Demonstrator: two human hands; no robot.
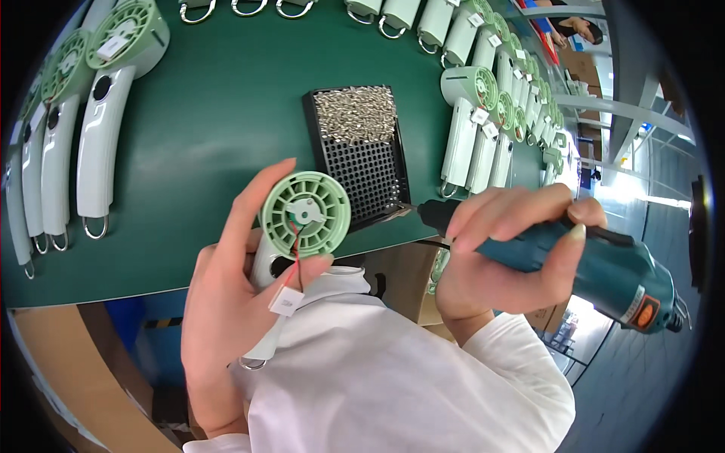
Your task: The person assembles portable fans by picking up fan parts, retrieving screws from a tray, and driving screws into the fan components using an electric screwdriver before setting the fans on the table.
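Note:
My left hand (226,294) is closed around a handheld fan (332,215) with a round light-green head and a white handle. Red and black wires run from the middle of its head to a small white connector (287,300) that hangs over my palm. In my right hand (521,249) is a teal electric screwdriver (615,283), gripped about its body and pointing left. Its bit reaches the lower right corner of a black screw tray (370,177). Small silvery screws (355,113) crowd the tray's far part, while the near part shows rows of holes.
Several white-handled fans (106,143) lie at the left of the green table (211,90). More fans (461,143) line the right side, and metal loops of others show along the far edge. Cardboard boxes (72,362) stand below the table. Another person (578,30) is at the far right.

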